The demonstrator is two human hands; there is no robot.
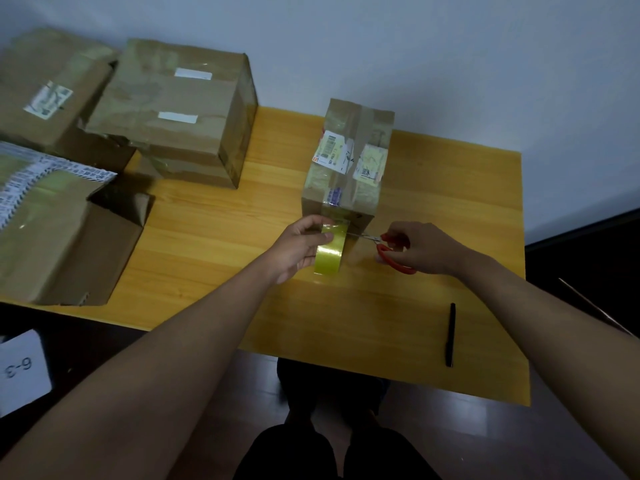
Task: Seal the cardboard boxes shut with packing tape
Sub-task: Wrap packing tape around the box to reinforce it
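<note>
Cutting called for taut tape: the left hand (pixel 301 245) gripped the tape roll (pixel 330 251) against the near face of the small box (pixel 348 161), mid-tabletop (pixel 450 209), while the right hand (pixel 424 249) held the scissors (pixel 381 244), blades at the strip beside the roll

— What's on the table (pixel 415 341) near its front edge?
— A black pen (pixel 451 335), lying alone at the right.
— And off the table?
— A white card (pixel 22 370) marked "6-3" at lower left, above the dark floor (pixel 485 438).
</note>
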